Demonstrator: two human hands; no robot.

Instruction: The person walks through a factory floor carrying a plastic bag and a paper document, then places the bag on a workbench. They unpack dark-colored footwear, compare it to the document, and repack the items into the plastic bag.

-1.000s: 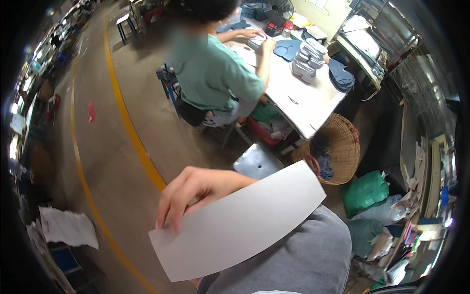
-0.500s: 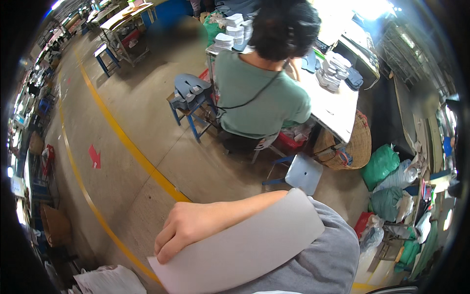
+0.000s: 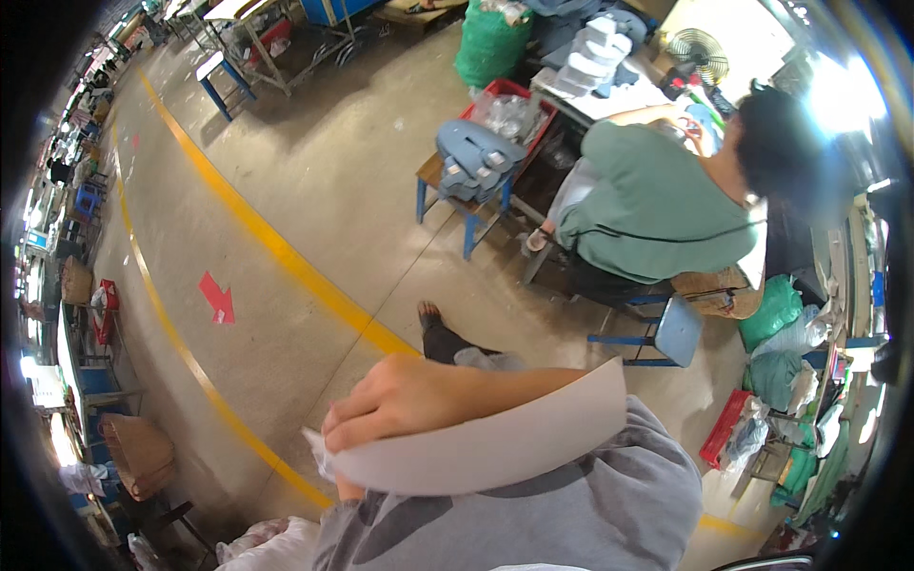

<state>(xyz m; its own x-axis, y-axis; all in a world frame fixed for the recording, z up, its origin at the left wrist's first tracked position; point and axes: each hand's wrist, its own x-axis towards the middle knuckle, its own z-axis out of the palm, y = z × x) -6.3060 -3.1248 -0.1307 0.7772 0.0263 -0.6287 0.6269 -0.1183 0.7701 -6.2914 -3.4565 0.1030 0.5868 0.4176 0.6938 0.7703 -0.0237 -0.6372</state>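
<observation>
My right hand reaches across my body from the right, its fingers curled over the left end of a long, pale grey sheet. The sheet bows along the underside of my forearm and leans against my grey clothing. Its material is unclear. A small patch of skin, apparently my left hand, shows below the sheet's left end; its fingers are hidden.
A seated co-worker in a green shirt works at a table at right. Nearby stand a stool stacked with blue-grey pieces, a red crate, a green sack and an unoccupied stool. A yellow floor line runs along the left.
The view has moved on, and the co-worker and stools now appear further right. The sheet is tilted more edge-on and bowed. A foot and a patch of skin under the sheet have come into view.
</observation>
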